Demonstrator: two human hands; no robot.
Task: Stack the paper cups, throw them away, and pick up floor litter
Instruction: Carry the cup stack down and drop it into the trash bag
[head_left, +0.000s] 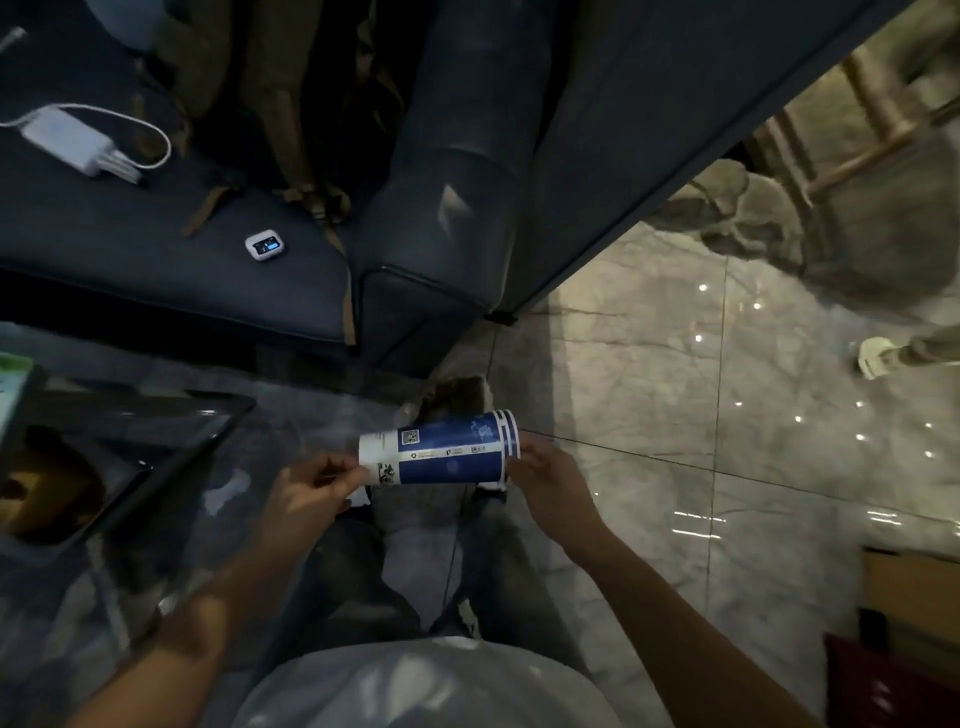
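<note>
Nested blue-and-white paper cups (436, 449), long axis crosswise between my hands: left hand (306, 493) fingers pinch the base, right hand (545, 480) fingers clasp the rims.

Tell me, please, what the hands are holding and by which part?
The stacked cups, lying sideways: left hand at the white base end, right hand at the rim end.
</note>
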